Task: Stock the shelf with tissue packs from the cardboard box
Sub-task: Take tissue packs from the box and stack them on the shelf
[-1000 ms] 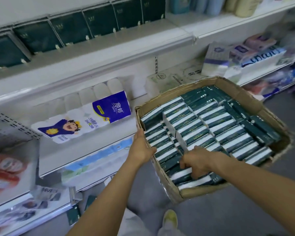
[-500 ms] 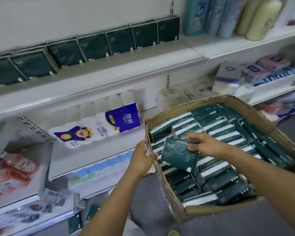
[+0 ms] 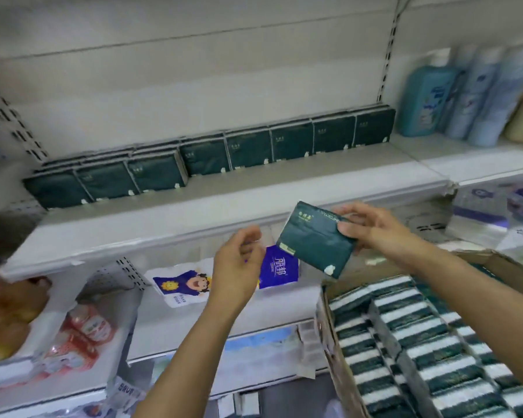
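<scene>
A row of tissue packs [image 3: 206, 156] stands along the shelf's [image 3: 224, 203] back edge. Below its front edge, the left hand [image 3: 239, 263] hangs loosely curled, empty; the right hand [image 3: 372, 229] grips one pack [image 3: 314, 239] above the cardboard box [image 3: 335, 366].

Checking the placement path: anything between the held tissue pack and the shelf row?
Nothing visible. The right hand holds the dark green tissue pack in open air below the shelf; the left hand, open, sits lower left, clear of the path.

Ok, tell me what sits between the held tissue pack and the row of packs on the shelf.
Nothing: in the head view, only bare white shelf lies between the held tissue pack and the row of packs.
</scene>
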